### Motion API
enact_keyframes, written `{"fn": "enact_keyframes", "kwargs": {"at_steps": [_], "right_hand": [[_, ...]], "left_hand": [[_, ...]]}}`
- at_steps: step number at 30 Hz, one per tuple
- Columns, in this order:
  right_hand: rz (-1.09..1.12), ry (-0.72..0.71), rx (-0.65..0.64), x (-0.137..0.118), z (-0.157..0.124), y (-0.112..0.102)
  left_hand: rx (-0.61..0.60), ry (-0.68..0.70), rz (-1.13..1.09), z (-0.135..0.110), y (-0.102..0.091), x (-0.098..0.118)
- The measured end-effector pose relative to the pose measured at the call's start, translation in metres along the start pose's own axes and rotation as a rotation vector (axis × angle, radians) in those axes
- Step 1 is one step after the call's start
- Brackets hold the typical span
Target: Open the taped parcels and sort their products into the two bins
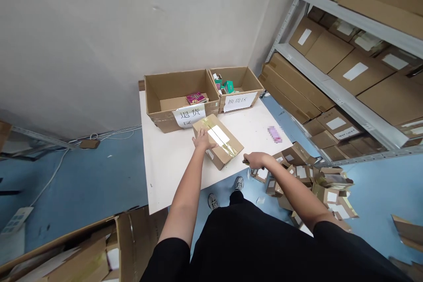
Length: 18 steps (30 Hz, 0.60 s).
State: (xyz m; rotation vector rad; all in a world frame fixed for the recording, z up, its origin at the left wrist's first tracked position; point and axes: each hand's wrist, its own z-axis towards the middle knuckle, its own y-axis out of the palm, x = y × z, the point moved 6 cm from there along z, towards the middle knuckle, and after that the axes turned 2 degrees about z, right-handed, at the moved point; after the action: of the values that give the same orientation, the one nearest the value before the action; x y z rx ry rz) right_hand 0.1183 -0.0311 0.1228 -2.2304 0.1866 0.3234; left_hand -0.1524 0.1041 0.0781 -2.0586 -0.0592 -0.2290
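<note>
A taped cardboard box (pixel 228 134) with a white label lies at an angle on the white table (pixel 165 167). My left hand (pixel 202 139) rests on its left side, thumb and fingers spread over the cardboard. Off the box's near right corner, by the table's front edge, my right hand (pixel 259 160) is closed around a small dark tool (pixel 246 161) that looks like a box cutter. Most of that tool is hidden in my fist. Clear and yellowish tape runs along the top of the box, with a dark line through the label.
Behind the box stand two open cartons with paper signs: a larger carton (pixel 158 119) holding a purple packet (pixel 194 98), and a smaller carton (pixel 254 80) with green boxes. A blurred pink item (pixel 275 134) lies at right. Discarded boxes (pixel 297 174) litter the floor beside shelves (pixel 343 97).
</note>
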Motion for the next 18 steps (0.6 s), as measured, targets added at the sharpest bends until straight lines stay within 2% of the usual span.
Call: {"fn": "enact_keyframes", "kwargs": {"at_steps": [3, 6, 8, 10, 12, 14, 18], "right_hand": [[0.046, 0.048, 0.202, 0.017, -0.007, -0.005], [0.167, 0.073, 0.422, 0.009, 0.0, -0.005], [0.266, 0.146, 0.488, -0.002, 0.013, 0.004], [0.33, 0.251, 0.49, -0.009, 0.03, 0.016], [0.355, 0.3, 0.487, -0.011, 0.046, 0.022], [0.368, 0.291, 0.493, -0.005, 0.062, 0.017], [0.389, 0.293, 0.521, 0.019, 0.09, -0.016]], "left_hand": [[0.059, 0.008, 0.062, 0.001, -0.008, 0.005], [0.101, 0.132, 0.139, 0.001, -0.015, 0.013], [0.078, 0.294, 0.18, -0.003, -0.012, 0.019], [0.06, 0.396, 0.191, -0.009, -0.004, 0.021], [0.076, 0.371, 0.172, -0.016, 0.003, 0.018], [0.093, 0.285, 0.144, -0.025, 0.011, 0.016], [0.057, 0.133, 0.122, -0.048, 0.031, 0.031]]}}
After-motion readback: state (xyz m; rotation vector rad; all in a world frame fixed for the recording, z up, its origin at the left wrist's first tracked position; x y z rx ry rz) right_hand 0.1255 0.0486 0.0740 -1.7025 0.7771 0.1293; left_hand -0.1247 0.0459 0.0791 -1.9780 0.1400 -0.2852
